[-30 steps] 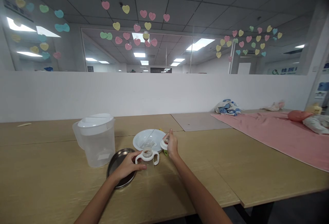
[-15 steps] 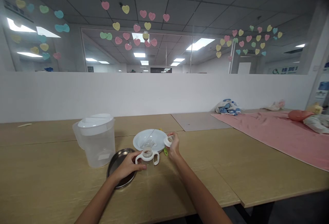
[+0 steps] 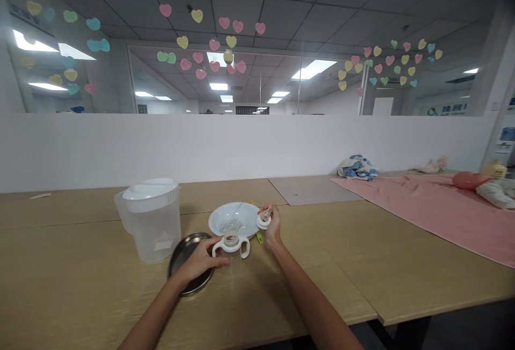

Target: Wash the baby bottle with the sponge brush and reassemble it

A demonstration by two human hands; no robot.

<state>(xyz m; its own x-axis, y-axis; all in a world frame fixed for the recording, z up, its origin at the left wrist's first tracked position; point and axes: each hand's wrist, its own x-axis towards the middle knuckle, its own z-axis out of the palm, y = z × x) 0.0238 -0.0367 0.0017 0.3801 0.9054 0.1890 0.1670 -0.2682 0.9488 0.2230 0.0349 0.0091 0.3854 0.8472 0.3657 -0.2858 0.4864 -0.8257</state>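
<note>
A clear baby bottle (image 3: 232, 239) with a white two-handled ring stands upright on the table, its mouth uncovered. My left hand (image 3: 207, 256) is closed round its left side, by the handle. Held up to the right of it is a bottle nipple (image 3: 264, 222) in a white collar, gripped by the fingers of my right hand (image 3: 274, 226). Just behind the bottle lies a pale plate (image 3: 219, 216) with clear pieces on it that I cannot make out fully. A round metal tray (image 3: 183, 251) sits partly beneath my left hand.
At the left stands a translucent lidded pitcher (image 3: 156, 232). A green utensil end (image 3: 259, 237) sticks out by the plate. Over the right side of the table spreads a pink cloth (image 3: 418, 205), with a crumpled blue and white cloth (image 3: 356, 168) behind. A white wall (image 3: 241, 146) runs along the back.
My right hand has turned the nipple and its collar, so the clear nipple now shows above the white ring. My left hand and the bottle stay in place.
</note>
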